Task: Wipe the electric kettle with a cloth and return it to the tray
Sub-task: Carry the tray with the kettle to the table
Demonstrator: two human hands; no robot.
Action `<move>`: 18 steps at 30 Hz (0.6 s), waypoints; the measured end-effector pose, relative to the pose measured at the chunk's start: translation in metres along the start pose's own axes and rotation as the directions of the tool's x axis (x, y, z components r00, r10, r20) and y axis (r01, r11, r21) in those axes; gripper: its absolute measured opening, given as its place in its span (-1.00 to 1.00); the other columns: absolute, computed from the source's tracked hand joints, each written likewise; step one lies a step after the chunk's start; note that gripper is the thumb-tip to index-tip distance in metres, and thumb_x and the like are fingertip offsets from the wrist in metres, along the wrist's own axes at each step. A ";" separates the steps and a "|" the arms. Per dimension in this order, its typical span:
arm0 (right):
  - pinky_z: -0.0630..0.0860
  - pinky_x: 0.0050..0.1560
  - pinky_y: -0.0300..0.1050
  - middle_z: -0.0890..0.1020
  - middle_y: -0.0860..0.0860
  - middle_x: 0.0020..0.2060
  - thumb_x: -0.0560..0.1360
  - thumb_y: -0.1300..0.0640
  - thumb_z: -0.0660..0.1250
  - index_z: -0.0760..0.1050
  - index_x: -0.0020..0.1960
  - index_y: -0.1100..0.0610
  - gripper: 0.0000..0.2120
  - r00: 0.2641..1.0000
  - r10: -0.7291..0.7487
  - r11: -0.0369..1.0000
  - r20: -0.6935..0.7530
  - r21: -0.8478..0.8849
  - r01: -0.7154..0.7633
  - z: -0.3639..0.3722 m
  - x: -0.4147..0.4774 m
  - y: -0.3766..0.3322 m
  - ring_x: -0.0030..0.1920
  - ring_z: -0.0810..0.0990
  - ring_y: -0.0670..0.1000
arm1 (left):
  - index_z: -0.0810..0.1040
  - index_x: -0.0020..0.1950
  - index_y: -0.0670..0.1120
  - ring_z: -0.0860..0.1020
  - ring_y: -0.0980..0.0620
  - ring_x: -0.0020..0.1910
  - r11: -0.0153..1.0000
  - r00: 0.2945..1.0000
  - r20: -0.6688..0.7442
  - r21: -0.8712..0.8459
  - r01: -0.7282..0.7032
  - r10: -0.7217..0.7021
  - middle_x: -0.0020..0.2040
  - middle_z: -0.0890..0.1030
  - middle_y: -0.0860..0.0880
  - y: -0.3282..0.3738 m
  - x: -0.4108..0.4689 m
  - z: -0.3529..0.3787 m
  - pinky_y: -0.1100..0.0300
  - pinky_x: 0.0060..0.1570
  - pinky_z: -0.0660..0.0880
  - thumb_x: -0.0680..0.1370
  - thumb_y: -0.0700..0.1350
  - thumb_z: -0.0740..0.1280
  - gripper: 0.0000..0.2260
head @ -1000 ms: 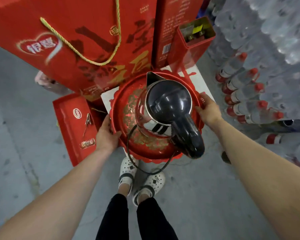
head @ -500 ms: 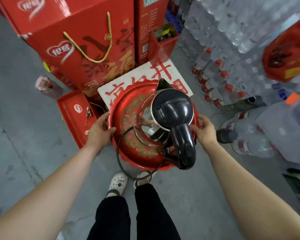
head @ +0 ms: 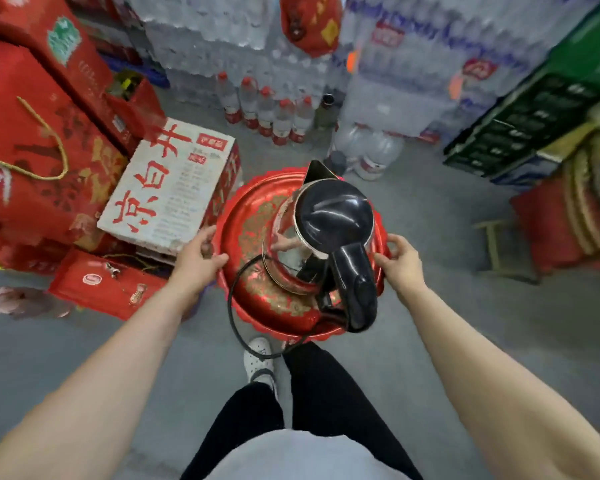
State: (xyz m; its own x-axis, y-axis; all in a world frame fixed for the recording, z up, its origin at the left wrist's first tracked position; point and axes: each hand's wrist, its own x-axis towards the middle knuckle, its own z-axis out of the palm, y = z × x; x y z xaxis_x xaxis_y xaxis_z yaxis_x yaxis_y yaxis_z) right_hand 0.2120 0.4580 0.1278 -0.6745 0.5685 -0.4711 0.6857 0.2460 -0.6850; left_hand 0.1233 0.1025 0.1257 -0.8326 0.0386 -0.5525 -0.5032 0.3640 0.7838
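A steel electric kettle (head: 329, 230) with a black lid and black handle stands upright on a round red tray (head: 250, 216) with gold patterning. Its black cord (head: 234, 306) loops off the tray's near edge. I hold the tray in the air above the grey floor. My left hand (head: 198, 261) grips the left rim and my right hand (head: 400, 263) grips the right rim. No cloth is in view.
A white carton (head: 167, 181) with red characters sits to the left, with red gift boxes (head: 32, 133) behind it. Water bottles (head: 267, 112) and shrink-wrapped packs line the back. Green and black crates (head: 534, 126) and a small stool (head: 499, 247) stand at right.
Both hands have lifted the tray with the kettle off the white carton and carried it to the right, away from the red boxes. The view has turned right with it.
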 end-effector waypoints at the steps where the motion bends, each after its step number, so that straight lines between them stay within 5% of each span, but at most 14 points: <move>1: 0.58 -0.11 -0.04 0.63 0.12 -0.22 0.47 0.27 0.46 0.53 0.17 -0.01 -0.67 0.999 0.025 1.000 -0.036 0.019 -0.024 -0.015 -0.011 0.017 -0.24 0.59 0.04 | 0.42 0.42 0.00 0.59 -0.12 0.12 0.998 0.999 0.033 0.058 -0.022 0.020 0.20 0.60 -0.16 0.002 -0.001 0.011 -0.10 0.25 0.50 0.39 -0.29 0.43 -0.39; 3: 0.57 -0.09 -0.03 0.63 0.08 -0.22 0.46 0.27 0.46 0.54 0.21 0.05 -0.65 0.992 0.076 0.995 -0.098 0.065 -0.070 -0.044 -0.030 0.048 -0.22 0.59 0.03 | 0.43 0.41 0.03 0.55 -0.20 0.25 0.990 0.992 0.113 0.118 -0.073 0.059 0.26 0.59 -0.21 -0.001 0.003 0.039 -0.18 0.32 0.43 0.33 -0.21 0.45 -0.35; 7: 0.47 -0.27 -0.30 0.55 -0.06 -0.31 0.48 0.28 0.44 0.53 0.23 0.04 -0.64 0.956 0.175 0.979 -0.233 0.145 -0.144 -0.106 -0.061 0.105 -0.31 0.52 -0.11 | 0.45 0.39 0.03 0.58 -0.20 0.19 0.966 0.960 0.253 0.196 -0.171 0.119 0.23 0.60 -0.20 0.035 -0.020 0.116 -0.16 0.27 0.47 0.30 -0.17 0.45 -0.35; 12: 0.62 -0.01 0.04 0.61 -0.02 -0.22 0.44 0.23 0.46 0.53 0.28 0.07 -0.58 0.886 0.304 0.940 -0.349 0.259 -0.221 -0.193 -0.082 0.182 -0.17 0.62 0.08 | 0.46 0.38 0.05 0.54 -0.11 -0.11 0.933 0.911 0.395 0.272 -0.237 0.116 -0.09 0.54 -0.11 0.087 -0.064 0.240 -0.07 -0.03 0.58 0.46 -0.38 0.38 -0.44; 18: 0.43 -0.30 -0.23 0.58 -0.03 -0.18 0.51 0.25 0.41 0.49 0.25 0.05 -0.66 0.801 0.413 0.885 -0.433 0.399 -0.240 -0.325 -0.090 0.274 -0.29 0.54 -0.11 | 0.40 0.44 -0.02 0.53 -0.06 -0.23 0.901 0.826 0.551 0.288 -0.326 0.123 -0.15 0.47 -0.06 0.124 -0.111 0.419 -0.02 -0.12 0.57 0.50 -0.41 0.33 -0.44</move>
State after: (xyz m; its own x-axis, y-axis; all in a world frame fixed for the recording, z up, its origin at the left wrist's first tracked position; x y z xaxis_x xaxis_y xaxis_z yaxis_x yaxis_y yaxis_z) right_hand 0.5492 0.7293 0.1635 -0.1390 0.8972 -0.4193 0.6600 -0.2317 -0.7147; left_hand 0.2503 0.5335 0.1657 -0.6219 0.5888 -0.5163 -0.1155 0.5831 0.8041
